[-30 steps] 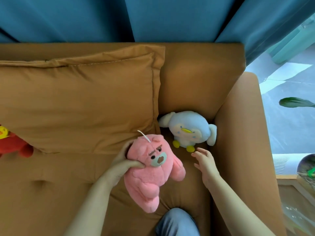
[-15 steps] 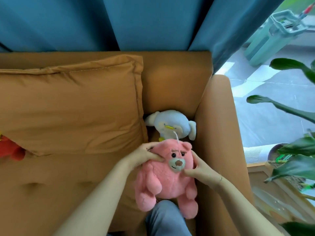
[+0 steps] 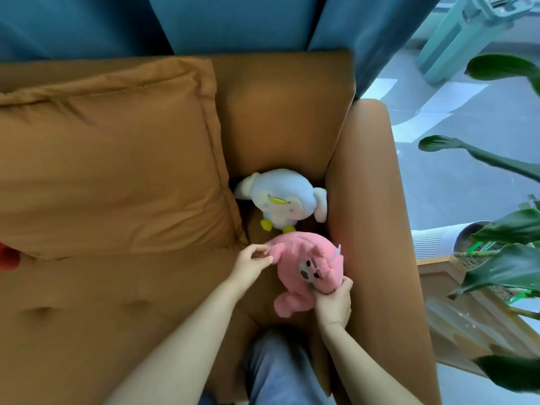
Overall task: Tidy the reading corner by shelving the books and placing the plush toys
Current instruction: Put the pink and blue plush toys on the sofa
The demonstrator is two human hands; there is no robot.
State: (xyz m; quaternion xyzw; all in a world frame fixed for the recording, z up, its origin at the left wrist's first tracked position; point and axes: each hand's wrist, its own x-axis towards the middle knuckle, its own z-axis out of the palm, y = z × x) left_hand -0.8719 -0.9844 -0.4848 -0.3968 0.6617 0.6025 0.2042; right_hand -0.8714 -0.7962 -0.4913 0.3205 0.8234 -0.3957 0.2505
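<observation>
- Right now the pink plush (image 3: 304, 258) lies tipped on its side in the right corner of the sofa (image 3: 117, 302), its face turned up toward the camera and a white tag sticking out near the armrest (image 3: 371, 200).
- Its body is just in front of the blue penguin plush (image 3: 282, 197), which sits upright in the corner where the backrest meets the armrest; the two look very close, but whether they touch is unclear.
- The left hand (image 3: 252, 263) pinches one pink limb between thumb and fingertips, closed on that limb.
- The right hand (image 3: 334, 302) is wrapped around the lower edge of the pink head, fingers curled tight into the fur, beside the armrest.
- A thin bracelet shows on the right wrist.
- A large cushion (image 3: 111, 159) leans on the backrest to the left of both toys, its lower right corner near the left hand.
- A bit of a red toy (image 3: 8, 257) peeks in at the far left edge, under the cushion's lower corner.
- A knee in blue jeans (image 3: 277, 366) rests against the seat front between the forearms.
- Teal curtains (image 3: 233, 21) hang behind the sofa, and a leafy plant (image 3: 508, 258) in a white pot stands to the right of the armrest.
</observation>
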